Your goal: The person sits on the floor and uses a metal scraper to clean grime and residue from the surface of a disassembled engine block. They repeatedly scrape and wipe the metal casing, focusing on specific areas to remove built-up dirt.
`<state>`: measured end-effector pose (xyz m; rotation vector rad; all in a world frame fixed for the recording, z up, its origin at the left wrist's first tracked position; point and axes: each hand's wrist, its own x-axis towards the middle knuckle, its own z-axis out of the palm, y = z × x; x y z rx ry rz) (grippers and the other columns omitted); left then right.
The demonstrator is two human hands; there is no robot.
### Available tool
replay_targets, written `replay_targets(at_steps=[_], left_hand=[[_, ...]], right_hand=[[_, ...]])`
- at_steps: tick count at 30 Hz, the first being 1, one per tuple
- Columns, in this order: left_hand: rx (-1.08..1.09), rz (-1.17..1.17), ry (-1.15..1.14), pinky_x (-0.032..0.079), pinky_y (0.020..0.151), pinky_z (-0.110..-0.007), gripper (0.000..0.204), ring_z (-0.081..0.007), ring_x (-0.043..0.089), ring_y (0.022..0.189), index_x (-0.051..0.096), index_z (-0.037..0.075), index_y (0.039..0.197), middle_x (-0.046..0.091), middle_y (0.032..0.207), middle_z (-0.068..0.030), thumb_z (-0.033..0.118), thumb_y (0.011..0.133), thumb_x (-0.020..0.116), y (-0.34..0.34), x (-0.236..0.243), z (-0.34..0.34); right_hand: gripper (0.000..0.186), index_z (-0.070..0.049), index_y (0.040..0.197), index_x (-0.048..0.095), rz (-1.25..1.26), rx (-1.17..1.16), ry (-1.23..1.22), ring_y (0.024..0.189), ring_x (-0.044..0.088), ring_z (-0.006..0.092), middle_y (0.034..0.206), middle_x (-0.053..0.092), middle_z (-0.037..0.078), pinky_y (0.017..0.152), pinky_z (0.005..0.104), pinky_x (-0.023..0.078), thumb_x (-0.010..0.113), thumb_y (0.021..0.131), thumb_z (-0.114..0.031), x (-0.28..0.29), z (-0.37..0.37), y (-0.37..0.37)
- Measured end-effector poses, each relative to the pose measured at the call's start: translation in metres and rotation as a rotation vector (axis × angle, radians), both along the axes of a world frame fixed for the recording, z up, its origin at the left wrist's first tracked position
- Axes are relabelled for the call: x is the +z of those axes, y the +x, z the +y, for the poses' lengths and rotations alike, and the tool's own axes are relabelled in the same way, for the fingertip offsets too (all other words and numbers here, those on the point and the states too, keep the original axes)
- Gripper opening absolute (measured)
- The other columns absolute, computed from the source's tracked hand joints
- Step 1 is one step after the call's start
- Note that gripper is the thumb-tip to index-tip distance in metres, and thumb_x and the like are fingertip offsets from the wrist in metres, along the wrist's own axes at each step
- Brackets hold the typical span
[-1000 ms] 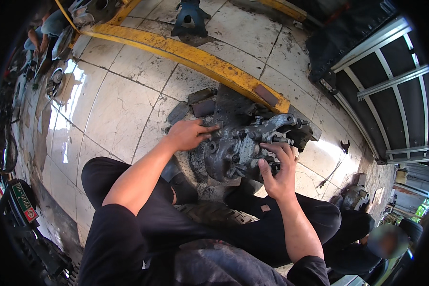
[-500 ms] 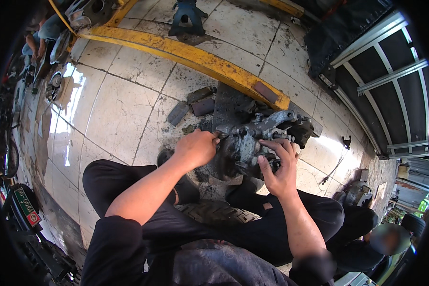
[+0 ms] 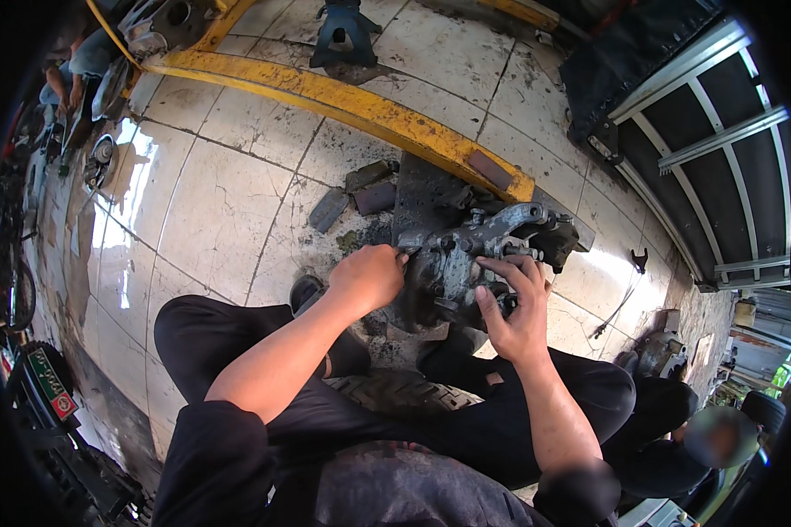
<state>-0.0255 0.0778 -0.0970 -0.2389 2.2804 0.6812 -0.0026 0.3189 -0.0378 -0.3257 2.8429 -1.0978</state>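
A greasy grey cast-metal assembly (image 3: 453, 272) with bolts and a raised arm rests on a dark plate between my bent legs. My left hand (image 3: 367, 279) is closed at the assembly’s left side, its fingertips turned away from the camera, so what they hold is hidden. My right hand (image 3: 514, 307) touches the assembly’s right side with fingers apart and slightly bent, the thumb below them. Several small dark blocks (image 3: 373, 193) lie just beyond my left hand, and a tire (image 3: 395, 395) shows below the assembly.
A yellow steel beam (image 3: 325, 97) crosses the tiled floor, with a blue jack stand (image 3: 343, 35) behind it. Framed panels (image 3: 694, 158) stand right, a motorcycle (image 3: 48, 404) left. Another person (image 3: 61, 75) is at upper left; one more (image 3: 712, 439) sits at lower right.
My left hand has moved right and down from its place a second ago, its index finger no longer stretched out but curled at the assembly. My right hand has stayed nearly still.
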Motion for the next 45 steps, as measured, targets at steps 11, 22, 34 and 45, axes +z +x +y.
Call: replay_targets(at_steps=[11,22,34,45], left_hand=[[0.057,0.013,0.016,0.054,0.098,-0.055,0.048,-0.0459,0.068,0.115,0.074,0.002,0.117,0.073,0.117,-0.026,0.041,0.109,0.049,-0.005,-0.014,0.01],[-0.027,0.016,0.005,0.054,0.098,-0.055,0.047,-0.0468,0.068,0.116,0.074,0.001,0.118,0.073,0.119,-0.027,0.04,0.11,0.048,-0.006,0.009,0.016],[-0.417,0.213,-0.013,0.056,0.096,-0.048,0.039,-0.0335,0.068,0.115,0.061,0.047,0.146,0.066,0.121,-0.0139,0.042,0.108,0.055,-0.008,-0.082,-0.064],[-0.454,0.389,-0.021,0.057,0.086,-0.045,0.038,-0.0325,0.069,0.105,0.067,0.045,0.141,0.065,0.111,-0.0139,0.034,0.105,0.059,-0.014,-0.078,-0.062]], right_hand=[[0.037,-0.016,0.123,0.078,-0.004,-0.012,-0.038,0.115,0.056,0.0308,0.113,0.063,0.011,0.105,0.0445,0.033,0.076,0.089,-0.031,-0.003,0.001,0.0],[0.036,-0.01,0.122,0.076,0.012,-0.001,0.024,0.113,0.058,0.0361,0.113,0.063,0.017,0.104,0.0446,0.042,0.074,0.091,-0.03,0.002,0.0,0.0],[0.033,-0.016,0.119,0.08,-0.018,-0.001,-0.064,0.113,0.054,0.0289,0.111,0.062,0.009,0.103,0.0435,0.033,0.078,0.087,-0.025,-0.002,0.003,0.002],[0.031,-0.017,0.116,0.082,-0.022,-0.006,-0.067,0.112,0.054,0.0278,0.109,0.062,0.007,0.101,0.0427,0.033,0.079,0.087,-0.026,-0.002,0.003,-0.001]])
